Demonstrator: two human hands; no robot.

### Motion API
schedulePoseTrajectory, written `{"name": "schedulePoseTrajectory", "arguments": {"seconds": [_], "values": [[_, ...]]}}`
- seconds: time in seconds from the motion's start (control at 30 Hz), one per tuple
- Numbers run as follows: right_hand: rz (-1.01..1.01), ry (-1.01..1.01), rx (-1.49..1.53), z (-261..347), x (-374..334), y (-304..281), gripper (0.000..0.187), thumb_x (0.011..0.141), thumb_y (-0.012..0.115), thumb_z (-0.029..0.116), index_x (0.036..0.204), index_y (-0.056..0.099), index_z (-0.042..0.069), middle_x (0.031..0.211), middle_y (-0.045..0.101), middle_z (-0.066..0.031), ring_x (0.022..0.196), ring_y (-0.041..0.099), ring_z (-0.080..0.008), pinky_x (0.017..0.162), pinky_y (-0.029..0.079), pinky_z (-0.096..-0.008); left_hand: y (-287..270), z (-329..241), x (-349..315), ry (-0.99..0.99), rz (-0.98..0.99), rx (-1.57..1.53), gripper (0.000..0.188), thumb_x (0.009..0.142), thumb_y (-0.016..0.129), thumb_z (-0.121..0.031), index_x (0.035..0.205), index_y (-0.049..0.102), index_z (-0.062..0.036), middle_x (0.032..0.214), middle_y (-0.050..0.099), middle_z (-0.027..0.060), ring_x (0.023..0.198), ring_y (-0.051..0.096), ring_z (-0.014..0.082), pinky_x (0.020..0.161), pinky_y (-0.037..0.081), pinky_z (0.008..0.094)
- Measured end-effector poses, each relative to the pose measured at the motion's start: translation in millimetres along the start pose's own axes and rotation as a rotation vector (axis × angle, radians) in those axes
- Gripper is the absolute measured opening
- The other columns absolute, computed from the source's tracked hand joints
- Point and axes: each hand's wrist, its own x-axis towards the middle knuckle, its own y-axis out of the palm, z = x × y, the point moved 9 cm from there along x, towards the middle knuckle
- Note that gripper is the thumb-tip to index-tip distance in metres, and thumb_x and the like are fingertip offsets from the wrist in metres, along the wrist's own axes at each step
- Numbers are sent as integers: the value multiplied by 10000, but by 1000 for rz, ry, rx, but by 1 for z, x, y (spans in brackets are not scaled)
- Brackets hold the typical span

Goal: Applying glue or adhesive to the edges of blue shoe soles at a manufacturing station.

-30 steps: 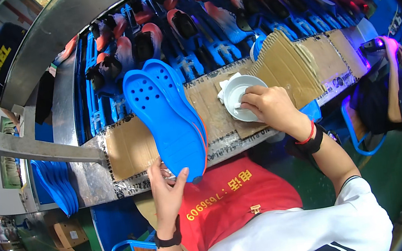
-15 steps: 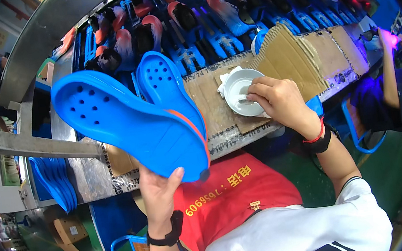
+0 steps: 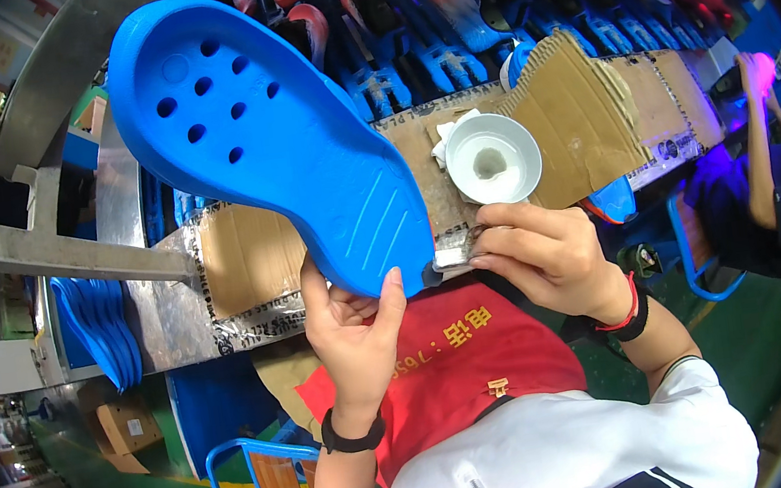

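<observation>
My left hand (image 3: 357,331) grips a blue foam shoe sole (image 3: 305,186) by its narrower end, thumb on top and fingers beneath. The sole is tilted up, with several round holes at its far, wider end and slanted grooves toward me. A small dark patch (image 3: 431,278) shows at its near tip. Just right of that tip, my right hand (image 3: 548,259) pinches a small whitish pad (image 3: 452,258); whether the pad touches the sole I cannot tell. Beyond my right hand stands a white bowl (image 3: 459,182) with a greyish wet spot inside, on crumpled white paper (image 3: 444,140).
A torn cardboard sheet (image 3: 583,142) lies right of the bowl, with a blue-and-orange sole (image 3: 614,202) below it. Blue racks (image 3: 452,66) fill the back. Stacked blue soles (image 3: 101,333) hang over the left edge by a metal frame (image 3: 60,250). Another person (image 3: 757,170) works at right.
My right hand has come out of the bowl toward me with the pad, beside the sole's tip. My left hand has raised the sole and moved it rightward. The second sole behind it is now mostly hidden.
</observation>
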Motion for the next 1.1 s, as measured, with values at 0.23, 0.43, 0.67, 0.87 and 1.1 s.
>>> {"name": "schedulePoseTrajectory", "arguments": {"seconds": [0.23,0.43,0.67,0.87,1.1], "values": [[57,-40,-24,11,-2,13,155,698,718,96,818,631,50,869,625,-94,603,620,-219,496,492,-290,-3,-8,-8,54,-61,103,652,770,629,46,1310,265,65,1001,593,155,868,626,172,732,533,274],[45,-17,21,11,-5,14,153,699,716,87,815,633,32,850,627,-106,606,622,-228,499,496,-296,-1,-7,-11,98,-75,104,621,770,632,43,1292,298,73,964,618,157,833,638,173,718,539,279],[28,9,4,7,-3,15,154,698,717,92,809,633,25,834,632,-114,606,624,-236,503,499,-303,0,-6,-11,98,-71,92,609,771,630,49,1289,310,73,987,613,161,852,635,176,728,540,278],[30,-1,-82,5,3,15,158,693,712,86,810,624,27,834,629,-104,598,619,-238,487,486,-311,-2,-3,-6,104,-74,82,590,772,633,46,1276,328,80,982,617,166,857,635,177,728,541,282],[-39,46,-144,5,1,-6,143,692,706,72,811,629,47,819,621,-81,620,619,-238,514,491,-310,0,-6,-7,62,-49,133,604,777,653,11,1275,317,76,982,616,183,858,634,193,717,537,299]]}}
